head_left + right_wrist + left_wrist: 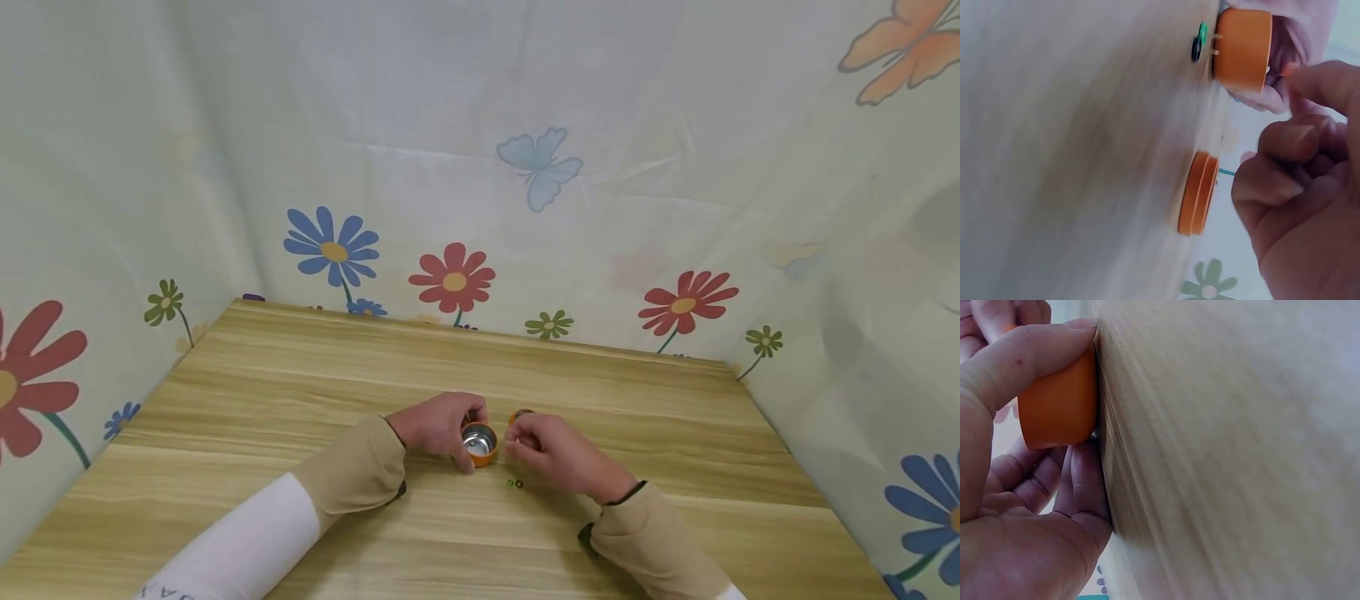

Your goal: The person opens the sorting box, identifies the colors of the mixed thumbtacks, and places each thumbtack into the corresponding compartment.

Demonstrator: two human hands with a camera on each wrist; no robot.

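My left hand (441,423) grips a small round orange tin (485,461) with a shiny metal inside, its thumb and fingers on opposite sides of the wall. The tin stands upright on the wooden table. Just right of it is my right hand (558,452). In the right wrist view its thumb and forefinger pinch a tiny orange piece (1290,69) close to the tin's mouth; the fingers hide most of it. A small green piece (1203,31) and a black piece (1195,49), each with a thin pale stem, lie on the table beside the tin.
Behind the right hand lies a flat round orange lid (519,414), partly covered by that hand in the head view. The wood-grain table (360,367) ends at a flowered cloth backdrop (420,183) at the back and both sides.
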